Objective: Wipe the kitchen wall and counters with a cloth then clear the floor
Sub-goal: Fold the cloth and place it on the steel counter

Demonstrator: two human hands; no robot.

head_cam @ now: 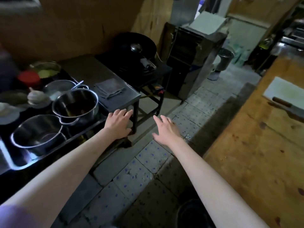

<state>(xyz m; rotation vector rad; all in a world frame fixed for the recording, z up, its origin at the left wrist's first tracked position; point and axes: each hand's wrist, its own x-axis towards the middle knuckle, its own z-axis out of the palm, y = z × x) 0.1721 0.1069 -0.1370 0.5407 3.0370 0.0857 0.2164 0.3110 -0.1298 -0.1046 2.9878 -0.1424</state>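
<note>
A folded grey cloth lies flat on the dark metal counter, near its right end. The brown wall rises behind the counter. My left hand hovers just past the counter's near right corner, fingers spread, holding nothing. My right hand is stretched out over the tiled floor, fingers apart and empty. The cloth lies beyond and a little to the left of my left hand.
Two steel pots and several bowls crowd the counter's left part. A black wok sits on a low burner stand. A wooden worktop with a cutting board and knife runs along the right. A bucket stands near my feet.
</note>
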